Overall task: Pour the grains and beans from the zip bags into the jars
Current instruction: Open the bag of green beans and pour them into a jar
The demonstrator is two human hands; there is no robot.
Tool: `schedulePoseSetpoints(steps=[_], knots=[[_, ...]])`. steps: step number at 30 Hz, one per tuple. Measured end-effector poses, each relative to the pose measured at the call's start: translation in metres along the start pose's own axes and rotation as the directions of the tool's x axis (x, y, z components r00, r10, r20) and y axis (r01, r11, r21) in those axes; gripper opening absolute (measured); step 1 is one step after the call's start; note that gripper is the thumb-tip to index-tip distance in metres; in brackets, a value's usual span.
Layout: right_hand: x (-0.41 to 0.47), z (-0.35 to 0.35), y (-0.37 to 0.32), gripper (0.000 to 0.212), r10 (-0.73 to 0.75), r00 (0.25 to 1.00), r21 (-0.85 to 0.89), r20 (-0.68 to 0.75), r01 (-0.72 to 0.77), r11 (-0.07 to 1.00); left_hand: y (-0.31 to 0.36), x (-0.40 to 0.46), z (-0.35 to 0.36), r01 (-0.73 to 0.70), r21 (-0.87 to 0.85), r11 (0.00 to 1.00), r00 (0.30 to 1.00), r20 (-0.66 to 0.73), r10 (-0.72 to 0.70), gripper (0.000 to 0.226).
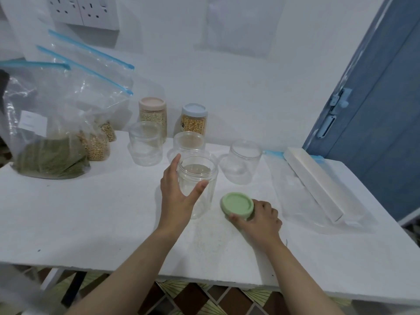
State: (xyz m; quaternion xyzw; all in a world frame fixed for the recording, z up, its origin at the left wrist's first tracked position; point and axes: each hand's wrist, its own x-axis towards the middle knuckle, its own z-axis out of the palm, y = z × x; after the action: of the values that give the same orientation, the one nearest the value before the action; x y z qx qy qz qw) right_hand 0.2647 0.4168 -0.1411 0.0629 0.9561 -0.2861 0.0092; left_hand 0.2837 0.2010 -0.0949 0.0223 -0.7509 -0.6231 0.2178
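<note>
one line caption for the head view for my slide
Left hand steadies an open empty jar while right hand holds its green lid beside it.

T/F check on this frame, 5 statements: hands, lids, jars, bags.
1. The left hand grips the open clear jar. True.
2. The right hand holds a blue lid. False: it holds the green lid, low at the table.
3. Two jars at the back are filled and lidded. True: the pink-lidded jar and the blue-lidded jar.
4. The bag of green beans lies flat beside the right hand. False: it stands at far left.
5. The gripped jar is full of beans. False: it looks empty.
</note>
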Motion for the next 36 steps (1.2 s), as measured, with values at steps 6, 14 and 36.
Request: schedulePoseSetpoints(steps=[6,14,36], knots=[[0.003,0.001,0.004,0.11,-0.061,0.996,-0.007,0.061,0.062,0.998,-0.003,-0.001,0.002,0.0,-0.003,1.0,1.0,-0.013,0.0,0.081],[-0.015,-0.033,-0.067,0.039,-0.351,0.868,0.47,-0.352,0.488,0.735,0.015,0.015,-0.01,-0.048,-0.066,0.997,0.981,-0.189,0.035,0.067],[0.02,0.154,-0.416,0.058,-0.586,0.81,0.627,-0.02,0.467,0.624,-0.06,0.199,-0.344,0.066,0.264,0.962,0.928,-0.37,0.038,0.059]])
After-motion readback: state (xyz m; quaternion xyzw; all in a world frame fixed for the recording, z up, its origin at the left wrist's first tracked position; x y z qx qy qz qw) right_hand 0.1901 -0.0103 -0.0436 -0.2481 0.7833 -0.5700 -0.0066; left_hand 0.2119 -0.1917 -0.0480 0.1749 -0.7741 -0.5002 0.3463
